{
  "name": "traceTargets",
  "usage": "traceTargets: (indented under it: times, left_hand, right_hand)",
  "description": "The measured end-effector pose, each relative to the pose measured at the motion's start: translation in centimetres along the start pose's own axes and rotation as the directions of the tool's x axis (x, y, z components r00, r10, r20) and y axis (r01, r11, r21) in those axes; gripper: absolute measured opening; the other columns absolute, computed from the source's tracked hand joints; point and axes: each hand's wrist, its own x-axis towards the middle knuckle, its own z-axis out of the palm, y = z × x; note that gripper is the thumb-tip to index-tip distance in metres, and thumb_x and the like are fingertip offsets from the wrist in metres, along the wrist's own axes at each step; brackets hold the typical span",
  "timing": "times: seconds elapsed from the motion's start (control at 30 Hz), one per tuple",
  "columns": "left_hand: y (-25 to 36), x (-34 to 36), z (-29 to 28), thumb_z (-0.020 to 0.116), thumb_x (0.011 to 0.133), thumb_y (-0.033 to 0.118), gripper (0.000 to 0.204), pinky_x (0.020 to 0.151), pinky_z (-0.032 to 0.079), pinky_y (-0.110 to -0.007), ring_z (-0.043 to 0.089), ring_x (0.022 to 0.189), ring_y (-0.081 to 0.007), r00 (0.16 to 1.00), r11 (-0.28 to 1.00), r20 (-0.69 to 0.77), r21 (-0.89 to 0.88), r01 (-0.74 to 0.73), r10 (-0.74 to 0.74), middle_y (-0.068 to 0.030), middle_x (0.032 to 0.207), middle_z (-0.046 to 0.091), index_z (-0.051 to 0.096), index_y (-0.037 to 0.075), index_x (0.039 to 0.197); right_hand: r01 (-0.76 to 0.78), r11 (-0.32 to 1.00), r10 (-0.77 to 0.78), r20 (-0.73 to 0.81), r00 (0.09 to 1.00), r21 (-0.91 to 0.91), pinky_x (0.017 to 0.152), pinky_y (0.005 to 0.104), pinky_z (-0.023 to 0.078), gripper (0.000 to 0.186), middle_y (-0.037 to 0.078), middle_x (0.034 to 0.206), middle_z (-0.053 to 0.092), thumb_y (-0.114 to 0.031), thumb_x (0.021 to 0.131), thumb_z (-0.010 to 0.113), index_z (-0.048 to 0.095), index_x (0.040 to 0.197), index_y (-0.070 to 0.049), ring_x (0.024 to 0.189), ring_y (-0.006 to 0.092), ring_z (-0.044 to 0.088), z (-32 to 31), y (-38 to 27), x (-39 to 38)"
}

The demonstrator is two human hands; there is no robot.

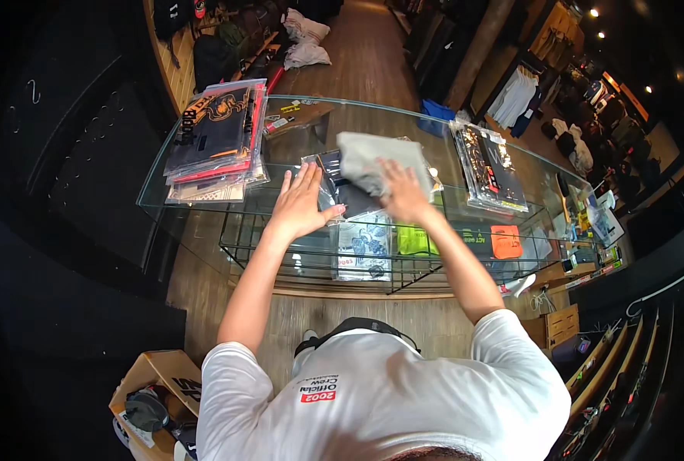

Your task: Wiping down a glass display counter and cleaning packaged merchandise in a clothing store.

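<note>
A dark folded shirt in a clear plastic bag [354,201] lies in the middle of the glass counter [296,132]. My left hand [302,201] rests flat on its left edge, fingers stretched out. My right hand [401,190] presses a folded light grey cloth [369,156] onto the bag; it is blurred by motion. The cloth looks bunched under the fingers, and it covers the far right part of the bag. Whether the right fingers grip the cloth or only lie on it is hard to see.
A stack of bagged shirts [215,138] stands at the counter's left end, another stack [489,165] at its right. Below the glass lie folded items, among them a yellow-green one [416,240] and an orange one [506,241]. An open cardboard box [157,373] sits at the lower left.
</note>
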Motion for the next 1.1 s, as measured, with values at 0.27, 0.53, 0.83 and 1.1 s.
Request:
traceTargets:
  times: [0.27, 0.53, 0.83, 1.1]
  left_hand:
    - [0.8, 0.4, 0.5, 0.057, 0.087, 0.072, 0.109, 0.127, 0.005, -0.048, 0.017, 0.156, -0.0271, 0.999, 0.997, -0.023, 0.07, 0.038, -0.037, -0.0215, 0.164, 0.026, 0.028, -0.007, 0.155]
    - [0.4, 0.5, 0.9, 0.06, 0.086, 0.069, 0.107, 0.127, 0.007, -0.048, 0.02, 0.155, -0.0291, 0.996, 0.997, -0.087, 0.083, 0.01, -0.003, -0.0248, 0.162, 0.03, 0.032, -0.01, 0.152]
    - [0.2, 0.3, 1.3, 0.061, 0.086, 0.068, 0.106, 0.126, 0.008, -0.05, 0.021, 0.155, -0.0306, 0.996, 0.998, -0.093, 0.065, -0.001, 0.008, -0.0254, 0.161, 0.03, 0.033, -0.012, 0.15]
    - [1.1, 0.4, 0.2, 0.06, 0.085, 0.07, 0.109, 0.126, 0.006, -0.049, 0.02, 0.155, -0.0303, 0.998, 0.998, -0.063, 0.067, -0.008, 0.012, -0.0236, 0.162, 0.029, 0.03, -0.009, 0.153]
  right_hand:
    - [-0.216, 0.94, 0.309, -0.39, 0.867, 0.264, 0.089, 0.0537, 0.051, 0.022, 0.028, 0.108, 0.068, -0.005, 0.081, 0.062, 0.062, 0.103, 0.0, 0.106, 0.046, 0.063, -2.8, 4.2, 6.5]
    - [0.103, 0.5, 0.077, -0.163, 0.984, 0.86, 0.092, 0.0351, 0.051, 0.03, 0.012, 0.107, 0.075, -0.019, 0.097, 0.063, 0.067, 0.121, 0.0, 0.1, 0.0218, 0.068, -9.3, -2.2, 7.2]
    - [0.235, 0.912, -0.083, -0.407, 0.909, 0.338, 0.106, 0.0489, 0.046, 0.063, 0.025, 0.132, 0.059, -0.029, 0.084, 0.071, 0.053, 0.139, -0.004, 0.121, 0.0432, 0.057, -1.7, -1.8, 4.8]
    - [-0.155, 0.987, 0.146, -0.176, 0.974, -0.036, 0.108, 0.0526, 0.039, 0.053, 0.023, 0.144, 0.047, -0.049, 0.102, 0.048, 0.049, 0.151, -0.03, 0.128, 0.0404, 0.046, -1.8, 0.8, 4.2]
